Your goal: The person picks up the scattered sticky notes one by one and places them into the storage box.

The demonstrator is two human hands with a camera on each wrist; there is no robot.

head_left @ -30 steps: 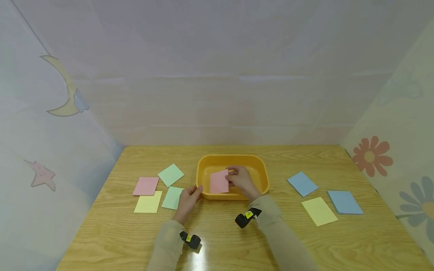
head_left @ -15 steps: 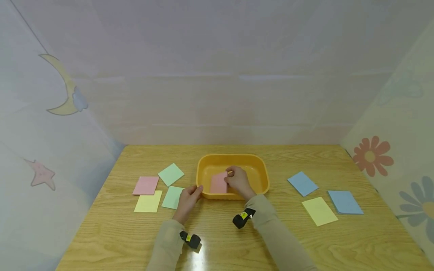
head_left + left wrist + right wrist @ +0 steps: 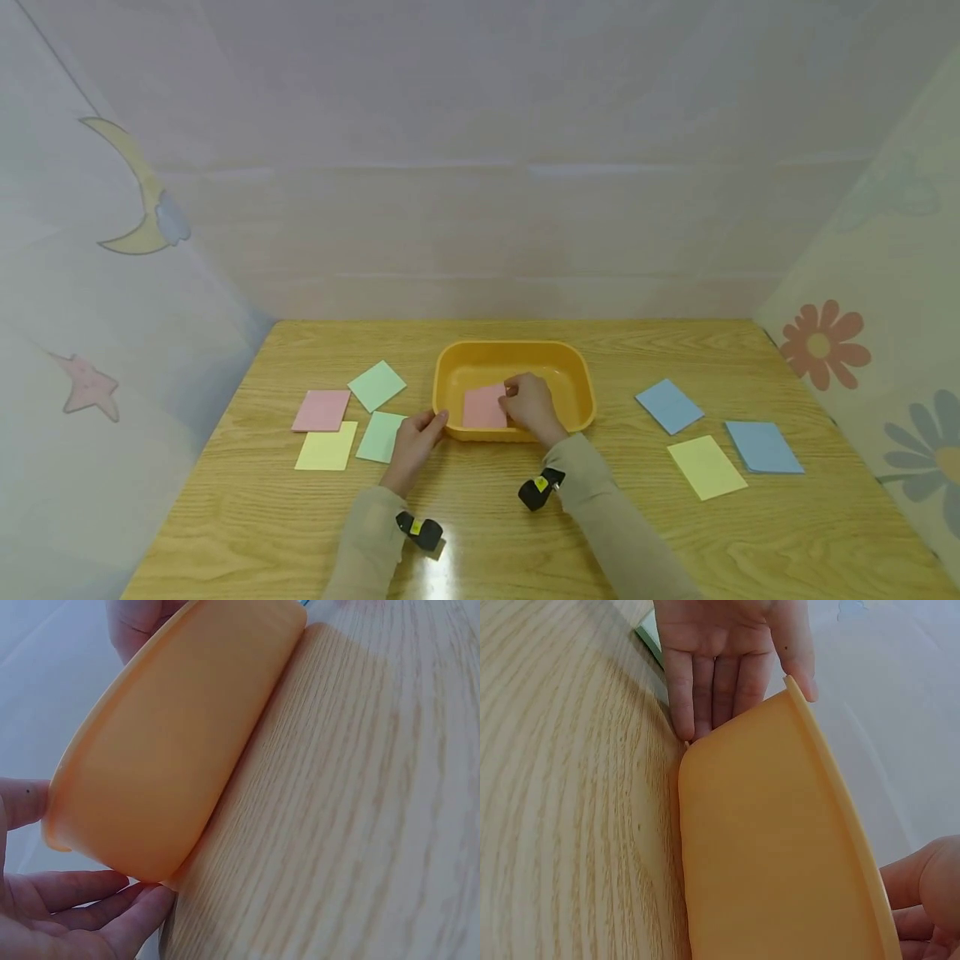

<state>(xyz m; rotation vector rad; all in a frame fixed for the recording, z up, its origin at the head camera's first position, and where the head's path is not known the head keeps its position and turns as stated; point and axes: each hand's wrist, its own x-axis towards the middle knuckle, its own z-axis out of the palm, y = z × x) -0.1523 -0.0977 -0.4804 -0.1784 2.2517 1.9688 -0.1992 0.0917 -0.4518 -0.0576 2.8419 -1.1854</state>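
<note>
A yellow-orange plastic basin [image 3: 480,435] stands at the middle of the table. My left hand [image 3: 411,446] holds its front left corner, thumb on the rim and fingers against the outer wall, as the left wrist view of the basin [image 3: 165,735] also shows. Inside the basin, my right hand [image 3: 531,407] pinches the right edge of a pink sticky note pad [image 3: 482,407] in the left part. The basin wall [image 3: 765,825] hides the pad from the right wrist view, where part of my right hand [image 3: 934,900] shows beyond the rim.
Left of the basin lie a pink pad [image 3: 322,411], a yellow pad [image 3: 327,447] and two green pads, one [image 3: 377,386] behind the other [image 3: 380,437]. On the right are two blue pads [image 3: 670,407] and a yellow pad [image 3: 707,468]. Cloth walls enclose the table.
My right hand has lowered the pink pad further into the basin, and the pad now lies flatter. The left hand has stayed at the basin's corner.
</note>
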